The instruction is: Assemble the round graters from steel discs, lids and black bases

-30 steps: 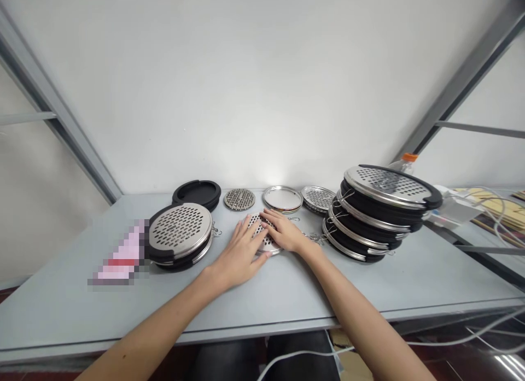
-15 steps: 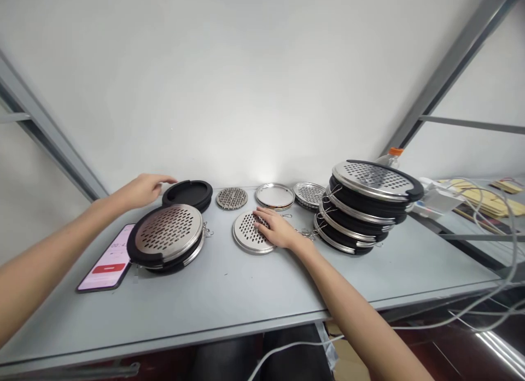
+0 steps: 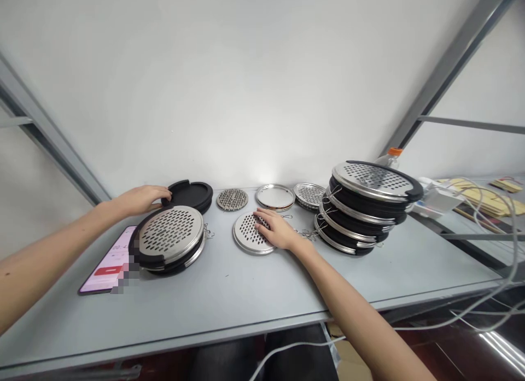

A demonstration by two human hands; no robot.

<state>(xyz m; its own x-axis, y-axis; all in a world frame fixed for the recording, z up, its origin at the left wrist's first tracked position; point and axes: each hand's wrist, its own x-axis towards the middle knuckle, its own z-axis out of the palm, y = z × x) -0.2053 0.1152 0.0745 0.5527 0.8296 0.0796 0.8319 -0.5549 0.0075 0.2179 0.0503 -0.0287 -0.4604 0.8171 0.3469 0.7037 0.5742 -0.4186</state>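
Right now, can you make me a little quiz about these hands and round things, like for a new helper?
1. True or false: the right hand rests on a holed steel disc.
2. What does the left hand touch: a black lid or a bottle?
3. Is the taller pile left or right of the right hand?

Key: 1 true; 2 black lid; 3 right.

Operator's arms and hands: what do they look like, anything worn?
The left hand and right hand are bare, with no gloves. The left forearm and right forearm show no sleeves, watch, bracelet, cables or markings. Both arms are slender.
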